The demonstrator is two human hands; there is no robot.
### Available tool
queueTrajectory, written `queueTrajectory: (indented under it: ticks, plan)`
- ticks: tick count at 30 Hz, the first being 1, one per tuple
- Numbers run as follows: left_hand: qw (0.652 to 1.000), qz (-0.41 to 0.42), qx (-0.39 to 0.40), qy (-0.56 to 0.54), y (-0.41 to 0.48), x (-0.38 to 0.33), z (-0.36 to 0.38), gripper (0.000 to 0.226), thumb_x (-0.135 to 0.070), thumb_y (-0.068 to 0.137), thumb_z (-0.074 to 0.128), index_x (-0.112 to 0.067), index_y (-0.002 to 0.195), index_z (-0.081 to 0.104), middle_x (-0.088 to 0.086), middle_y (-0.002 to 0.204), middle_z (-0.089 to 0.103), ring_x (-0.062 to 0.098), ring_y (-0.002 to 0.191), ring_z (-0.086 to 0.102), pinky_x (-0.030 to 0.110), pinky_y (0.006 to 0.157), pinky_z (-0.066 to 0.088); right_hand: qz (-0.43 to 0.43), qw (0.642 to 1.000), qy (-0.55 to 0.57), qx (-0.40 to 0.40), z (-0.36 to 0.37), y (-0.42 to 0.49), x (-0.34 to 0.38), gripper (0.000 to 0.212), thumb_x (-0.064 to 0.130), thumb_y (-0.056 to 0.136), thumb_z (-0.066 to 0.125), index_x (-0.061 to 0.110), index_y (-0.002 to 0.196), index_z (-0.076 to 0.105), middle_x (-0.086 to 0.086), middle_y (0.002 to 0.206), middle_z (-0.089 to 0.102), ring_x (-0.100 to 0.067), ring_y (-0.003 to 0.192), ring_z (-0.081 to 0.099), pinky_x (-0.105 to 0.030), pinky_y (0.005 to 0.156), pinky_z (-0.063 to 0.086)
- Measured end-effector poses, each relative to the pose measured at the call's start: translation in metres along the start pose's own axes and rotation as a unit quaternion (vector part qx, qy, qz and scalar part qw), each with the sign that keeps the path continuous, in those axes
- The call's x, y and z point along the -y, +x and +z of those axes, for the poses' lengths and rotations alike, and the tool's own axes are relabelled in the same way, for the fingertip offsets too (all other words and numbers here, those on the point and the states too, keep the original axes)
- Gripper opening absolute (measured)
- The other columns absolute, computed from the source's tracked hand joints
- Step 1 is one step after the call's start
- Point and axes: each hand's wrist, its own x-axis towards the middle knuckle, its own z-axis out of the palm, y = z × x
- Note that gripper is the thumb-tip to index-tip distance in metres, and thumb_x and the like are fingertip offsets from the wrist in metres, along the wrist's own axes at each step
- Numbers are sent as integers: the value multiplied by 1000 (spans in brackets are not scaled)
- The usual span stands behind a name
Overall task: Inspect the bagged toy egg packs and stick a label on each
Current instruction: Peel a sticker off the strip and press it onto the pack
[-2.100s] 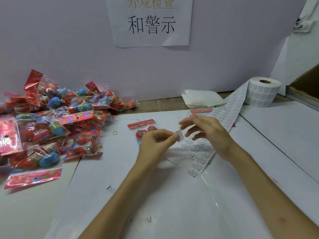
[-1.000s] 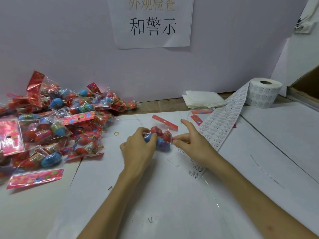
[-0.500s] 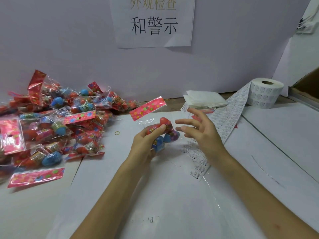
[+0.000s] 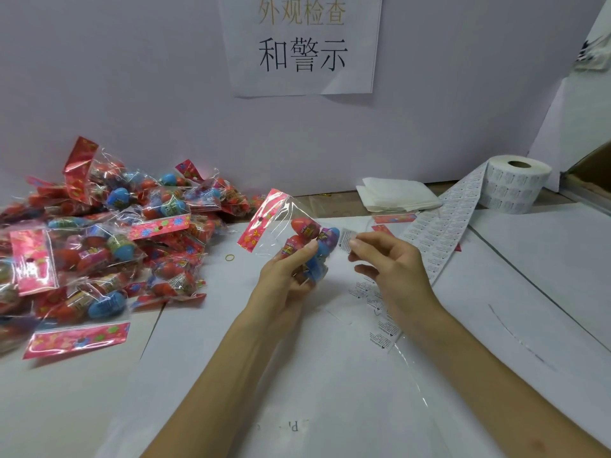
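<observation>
My left hand [image 4: 284,279] grips a clear bag of red and blue toy eggs [image 4: 309,246], lifted off the table, its pink header card [image 4: 264,219] tilted up to the left. A small white label [image 4: 345,239] sits at the bag's right side, pinched by the fingertips of my right hand [image 4: 390,266]. Beneath my right hand runs the strip of labels [image 4: 439,233], unrolled from the label roll [image 4: 515,183] at the back right.
A heap of bagged egg packs [image 4: 99,239] fills the left of the table. Folded white cloths [image 4: 396,193] lie by the back wall. A yellow rubber band [image 4: 229,257] rests near the heap. White paper sheets [image 4: 330,375] cover the table.
My left hand picked the egg pack off the table and raised it. My right hand, which had pressed beside it on the table, now brings a label to the bag's right side.
</observation>
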Motion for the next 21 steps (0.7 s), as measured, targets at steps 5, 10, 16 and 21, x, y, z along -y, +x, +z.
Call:
queueTrajectory:
  ticks: [5, 10, 16, 21]
  plan:
    - [998, 39, -34, 22, -1, 8, 4, 34, -8, 85, 76, -2, 117, 68, 13, 108, 75, 21, 91, 72, 28, 73, 64, 18, 999, 39, -17, 6, -4, -3, 3, 9, 85, 78, 9, 88, 75, -2, 72, 72, -11, 68, 69, -20, 68, 56]
    - [996, 63, -54, 37, -4, 13, 7, 36, -4, 87, 75, 1, 121, 68, 15, 97, 75, 17, 74, 68, 21, 63, 56, 17, 999, 16, -22, 9, -7, -3, 7, 10, 82, 81, 10, 88, 76, -5, 74, 75, -12, 68, 71, -20, 68, 57]
    - [992, 89, -38, 77, -7, 18, 12, 33, -6, 88, 75, -6, 120, 68, 12, 104, 77, 19, 87, 72, 24, 73, 58, 9, 999, -2, -36, 9, -8, -2, 8, 11, 81, 82, 16, 83, 77, -5, 74, 76, -13, 67, 70, -20, 67, 57]
    - [989, 114, -18, 94, -9, 20, 14, 32, -7, 88, 75, -8, 120, 69, 12, 108, 78, 20, 93, 74, 27, 79, 59, -3, 999, -12, -51, 8, -8, -1, 11, 12, 80, 84, 21, 80, 77, -2, 74, 76, -13, 66, 71, -20, 66, 57]
